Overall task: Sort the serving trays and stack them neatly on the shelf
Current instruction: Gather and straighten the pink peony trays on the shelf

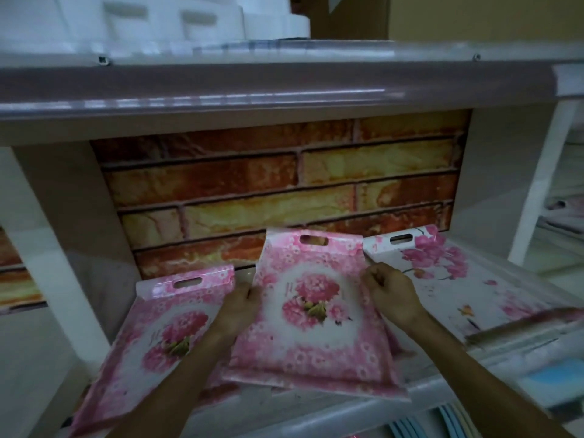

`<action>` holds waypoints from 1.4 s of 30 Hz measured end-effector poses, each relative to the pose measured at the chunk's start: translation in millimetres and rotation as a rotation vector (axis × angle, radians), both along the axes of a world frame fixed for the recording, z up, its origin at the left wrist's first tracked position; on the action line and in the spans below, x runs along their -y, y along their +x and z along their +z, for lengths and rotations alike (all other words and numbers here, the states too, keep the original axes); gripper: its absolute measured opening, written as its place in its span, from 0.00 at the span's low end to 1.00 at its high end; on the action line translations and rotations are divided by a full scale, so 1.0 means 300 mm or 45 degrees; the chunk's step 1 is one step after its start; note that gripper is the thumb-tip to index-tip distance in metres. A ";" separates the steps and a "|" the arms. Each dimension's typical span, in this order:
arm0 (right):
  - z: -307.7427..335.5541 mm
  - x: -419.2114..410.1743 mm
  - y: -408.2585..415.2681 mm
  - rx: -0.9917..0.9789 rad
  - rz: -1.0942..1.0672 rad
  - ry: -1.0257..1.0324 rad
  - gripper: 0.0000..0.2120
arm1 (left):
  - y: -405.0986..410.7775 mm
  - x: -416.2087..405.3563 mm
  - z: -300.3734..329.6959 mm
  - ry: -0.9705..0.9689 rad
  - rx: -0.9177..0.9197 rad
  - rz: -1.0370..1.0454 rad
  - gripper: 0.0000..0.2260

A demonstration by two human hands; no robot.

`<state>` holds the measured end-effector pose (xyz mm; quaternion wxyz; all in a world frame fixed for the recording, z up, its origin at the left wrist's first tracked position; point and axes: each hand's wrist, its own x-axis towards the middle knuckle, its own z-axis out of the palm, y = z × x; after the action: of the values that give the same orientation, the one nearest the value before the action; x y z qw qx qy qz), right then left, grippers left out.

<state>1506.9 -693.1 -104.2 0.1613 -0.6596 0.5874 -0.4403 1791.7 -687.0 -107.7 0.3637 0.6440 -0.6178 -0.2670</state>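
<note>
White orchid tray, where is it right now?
In the head view, the white orchid tray lies on the shelf, right of the middle pink tray held by both hands.

Both hands are holding the middle pink tray (319,314) on the shelf (316,406): the left hand (235,308) is gripping its left edge, the right hand (390,292) its right edge. A matching tray (158,336) is lying left, a white floral tray (474,273) right.
</note>
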 end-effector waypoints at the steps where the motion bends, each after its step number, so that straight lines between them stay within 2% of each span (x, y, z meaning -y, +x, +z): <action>1: -0.002 0.000 0.000 0.060 -0.042 -0.029 0.10 | 0.009 -0.004 0.004 -0.068 -0.041 0.008 0.12; 6: 0.006 0.002 0.031 0.382 -0.048 -0.062 0.08 | 0.034 -0.044 0.071 -0.426 -0.139 0.135 0.12; 14: 0.035 -0.016 0.184 0.440 0.202 -0.077 0.14 | 0.168 -0.084 0.112 -0.601 -0.196 0.344 0.14; 18: 0.045 -0.001 0.318 0.277 0.235 -0.085 0.18 | 0.313 -0.134 0.118 -0.537 -0.184 0.415 0.21; 22: 0.037 -0.003 0.474 0.101 0.288 -0.063 0.19 | 0.456 -0.199 0.115 -0.453 -0.109 0.551 0.17; 26: 0.011 -0.014 0.604 -0.019 0.357 0.006 0.20 | 0.591 -0.244 0.079 -0.321 -0.017 0.648 0.19; 30: -0.029 -0.020 0.679 -0.194 0.380 0.088 0.15 | 0.667 -0.285 0.021 -0.189 -0.016 0.606 0.17; 34: -0.053 -0.045 0.725 -0.437 0.389 0.147 0.16 | 0.721 -0.301 -0.033 -0.109 0.202 0.588 0.11; 42: -0.111 -0.054 0.777 -0.694 0.438 0.198 0.18 | 0.749 -0.297 -0.085 -0.055 0.380 0.567 0.11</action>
<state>1740.0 -676.9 -137.6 0.1201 -0.8284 0.5208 -0.1676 2016.3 -597.9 -133.2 0.3320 0.7884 -0.5133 -0.0691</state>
